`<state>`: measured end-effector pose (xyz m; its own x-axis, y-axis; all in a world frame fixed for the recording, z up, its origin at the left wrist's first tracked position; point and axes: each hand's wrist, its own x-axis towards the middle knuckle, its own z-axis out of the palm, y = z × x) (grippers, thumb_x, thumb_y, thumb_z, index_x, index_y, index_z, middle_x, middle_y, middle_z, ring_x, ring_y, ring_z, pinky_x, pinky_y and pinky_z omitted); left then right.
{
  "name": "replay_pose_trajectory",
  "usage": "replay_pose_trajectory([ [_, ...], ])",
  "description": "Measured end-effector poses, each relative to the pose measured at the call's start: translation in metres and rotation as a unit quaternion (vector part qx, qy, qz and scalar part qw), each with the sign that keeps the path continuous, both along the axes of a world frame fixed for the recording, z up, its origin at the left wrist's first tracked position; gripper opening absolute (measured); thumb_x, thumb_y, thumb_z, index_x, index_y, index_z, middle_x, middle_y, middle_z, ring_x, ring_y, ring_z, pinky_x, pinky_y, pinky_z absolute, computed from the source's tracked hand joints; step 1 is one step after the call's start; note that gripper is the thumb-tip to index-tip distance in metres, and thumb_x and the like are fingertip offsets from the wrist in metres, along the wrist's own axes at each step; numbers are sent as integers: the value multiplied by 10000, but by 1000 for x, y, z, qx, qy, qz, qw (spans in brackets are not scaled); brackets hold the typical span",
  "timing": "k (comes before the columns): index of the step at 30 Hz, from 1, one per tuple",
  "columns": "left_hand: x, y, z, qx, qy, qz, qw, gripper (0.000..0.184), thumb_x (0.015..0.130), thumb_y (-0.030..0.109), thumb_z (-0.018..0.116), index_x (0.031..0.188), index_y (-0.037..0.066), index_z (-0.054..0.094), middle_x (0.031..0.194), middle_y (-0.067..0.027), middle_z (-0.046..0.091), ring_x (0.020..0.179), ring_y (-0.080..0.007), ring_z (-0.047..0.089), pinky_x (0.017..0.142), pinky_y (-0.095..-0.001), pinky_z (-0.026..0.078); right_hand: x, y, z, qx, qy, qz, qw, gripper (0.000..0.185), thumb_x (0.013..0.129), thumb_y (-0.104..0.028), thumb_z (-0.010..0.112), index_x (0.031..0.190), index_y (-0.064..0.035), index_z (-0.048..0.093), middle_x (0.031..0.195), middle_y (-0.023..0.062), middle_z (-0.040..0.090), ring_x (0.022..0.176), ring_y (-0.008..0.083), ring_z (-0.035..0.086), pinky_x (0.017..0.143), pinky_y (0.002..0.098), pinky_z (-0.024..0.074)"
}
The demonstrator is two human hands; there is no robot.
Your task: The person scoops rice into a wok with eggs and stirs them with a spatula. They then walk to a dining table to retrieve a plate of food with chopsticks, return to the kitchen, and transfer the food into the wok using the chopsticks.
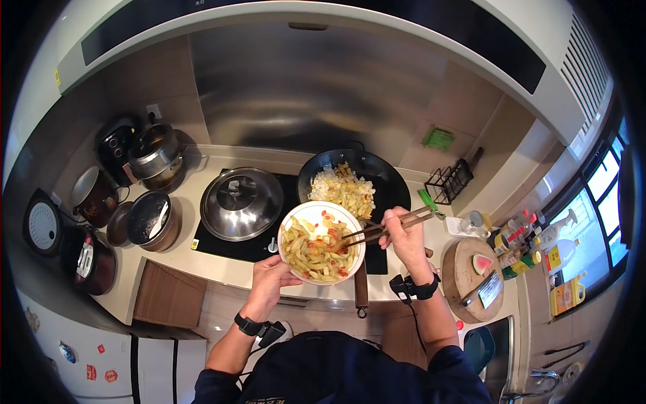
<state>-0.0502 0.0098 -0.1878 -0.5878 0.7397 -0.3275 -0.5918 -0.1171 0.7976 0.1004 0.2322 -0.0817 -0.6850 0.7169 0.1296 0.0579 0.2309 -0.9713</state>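
My left hand grips the left rim of a white bowl, which holds yellowish-green cooked strips with red bits. In my right hand is a pair of dark chopsticks, their tips in the food at the bowl's right side. The bowl is above the front edge of a black wok. White rice with some of the yellowish food on it lies in the wok. Part of the wok is hidden behind the bowl, and its wooden handle points toward me.
A lidded steel pan stands on the left of the black cooktop. Pots crowd the left counter. On the right are a wire rack, a round cutting board with a cleaver and watermelon, bottles and a sink.
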Motion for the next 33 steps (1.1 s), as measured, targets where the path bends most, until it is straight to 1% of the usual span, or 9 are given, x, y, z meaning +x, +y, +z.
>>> replay_pose_trajectory([
  [4, 0, -1, 4, -4, 13, 2, 1000, 223, 838, 25, 521, 1008, -93, 606, 891, -184, 683, 709, -224, 700, 614, -299, 600, 2, -1, -3, 23, -22, 69, 997, 270, 953, -184, 526, 786, 24, 560, 712, 46, 547, 534, 88, 572, 458, 215, 475],
  [9, 0, 0, -1, -17, 13, 7, 1000, 232, 839, 26, 514, 1018, -91, 603, 894, -182, 682, 712, -220, 700, 615, -300, 599, 3, -4, -12, 50, -12, 56, 997, 292, 954, -179, 523, 750, 27, 565, 702, 52, 542, 530, 102, 580, 460, 220, 472],
  [15, 1, -2, 4, -8, -5, 2, 1000, 227, 837, 23, 514, 1010, -94, 603, 899, -182, 682, 706, -220, 698, 612, -307, 600, 6, -1, -7, 59, 102, 9, 993, 284, 956, -170, 519, 749, 21, 556, 703, 48, 542, 525, 109, 588, 464, 224, 486],
  [18, 1, -1, 4, -6, -6, 5, 1000, 225, 836, 19, 510, 1006, -96, 602, 901, -184, 681, 701, -222, 698, 610, -310, 600, 4, 11, -2, 61, 139, -50, 987, 266, 961, -193, 522, 816, 23, 576, 722, 50, 566, 535, 106, 588, 474, 226, 497],
  [21, 1, -1, 0, -4, -5, -3, 1000, 227, 852, 48, 538, 1024, -83, 606, 894, -171, 682, 721, -224, 699, 639, -316, 598, -10, 25, 1, 90, 119, -134, 980, 274, 965, -218, 517, 820, 13, 550, 728, 70, 576, 525, 127, 591, 459, 236, 507],
  [23, 1, 0, -1, -8, -8, 0, 1000, 228, 852, 45, 534, 1025, -84, 606, 901, -175, 681, 714, -223, 698, 635, -315, 599, -8, 30, -1, 92, 116, -141, 979, 274, 961, -226, 527, 841, 18, 558, 729, 70, 577, 522, 121, 587, 448, 229, 501],
  [26, 2, 1, 2, -17, -4, 7, 1000, 228, 833, 1, 492, 1006, -101, 600, 899, -185, 680, 709, -231, 700, 613, -308, 601, 0, 26, -2, 28, 77, -38, 996, 245, 948, -203, 547, 844, 17, 577, 775, 54, 573, 541, 96, 579, 451, 210, 474],
  [29, 2, 1, 4, -13, 0, 3, 1000, 225, 833, 0, 502, 1009, -103, 600, 904, -186, 679, 723, -231, 700, 620, -311, 604, -3, 14, -6, 23, 35, 29, 999, 234, 947, -188, 540, 846, 19, 576, 788, 52, 561, 543, 94, 578, 442, 213, 472],
  [33, 2, 3, 3, -17, -2, -2, 1000, 239, 838, 28, 519, 1024, -94, 609, 892, -167, 681, 698, -219, 693, 627, -309, 599, -9, 17, -5, -8, -11, 40, 999, 232, 945, -175, 539, 841, 27, 581, 777, 47, 550, 545, 93, 579, 462, 217, 496],
])
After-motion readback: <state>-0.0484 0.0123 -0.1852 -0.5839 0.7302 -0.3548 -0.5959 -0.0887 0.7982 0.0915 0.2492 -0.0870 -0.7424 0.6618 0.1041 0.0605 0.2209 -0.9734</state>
